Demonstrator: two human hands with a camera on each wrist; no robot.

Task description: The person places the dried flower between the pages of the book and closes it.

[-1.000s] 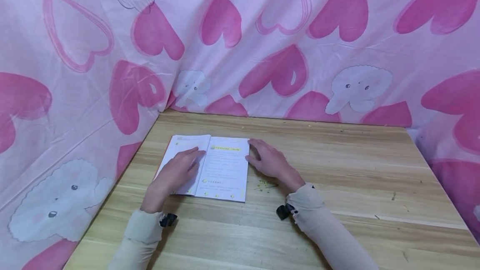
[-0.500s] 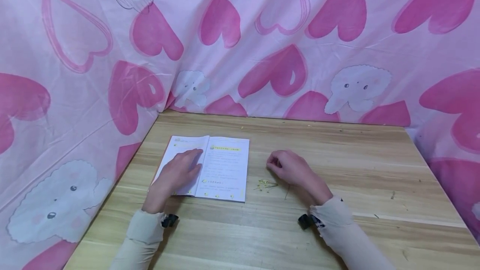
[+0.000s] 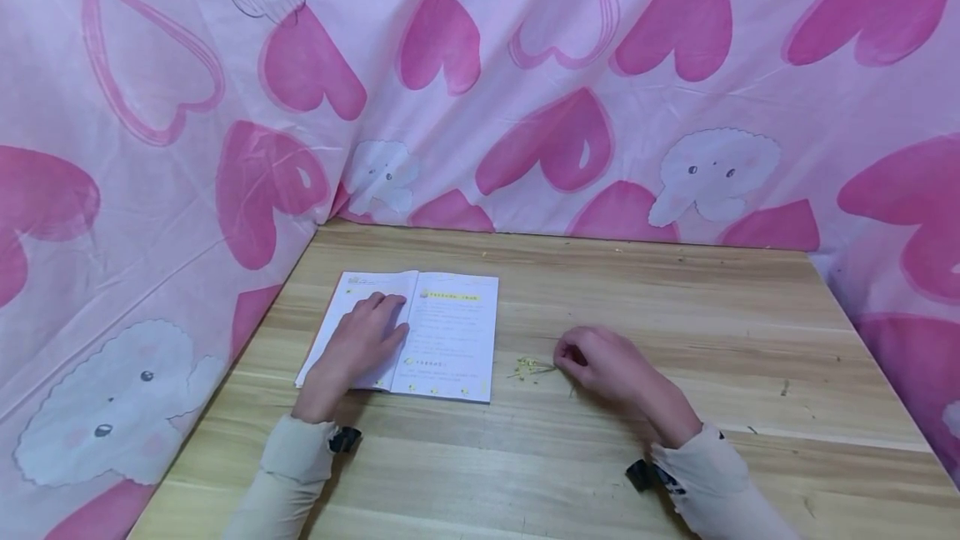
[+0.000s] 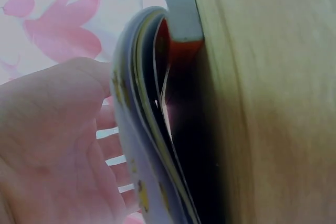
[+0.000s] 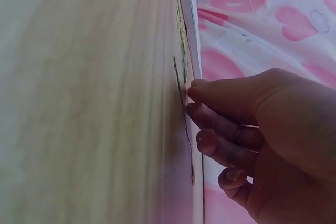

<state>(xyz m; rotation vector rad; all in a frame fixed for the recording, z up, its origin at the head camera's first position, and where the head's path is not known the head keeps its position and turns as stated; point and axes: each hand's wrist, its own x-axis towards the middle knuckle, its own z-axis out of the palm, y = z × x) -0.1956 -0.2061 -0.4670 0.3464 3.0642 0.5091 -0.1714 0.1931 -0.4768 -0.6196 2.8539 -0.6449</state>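
Note:
A book (image 3: 450, 340) lies spread wide on the wooden table, its right page printed with yellow headings. My left hand (image 3: 358, 342) rests on the left page, fingers extended toward the fold. In the left wrist view the pages (image 4: 139, 108) bulge up in a curve beside that hand (image 4: 58, 135). To the right of the book lies a small bunch of dried yellow flowers (image 3: 527, 368) with thin stems. My right hand (image 3: 603, 361) is at the stem ends, fingers bent. In the right wrist view, thumb and forefinger stand slightly apart beside the stems (image 5: 184, 59).
A separate thin stem (image 5: 184, 108) lies nearer to me, under the right fingers. Small dry bits (image 3: 785, 390) are scattered on the table (image 3: 712, 315). A pink curtain (image 3: 540, 40) with hearts surrounds the table's back and sides.
My right hand has left the book's right edge and moved right and toward me, to the stem ends of the flowers. The left hand has stayed on the left page.

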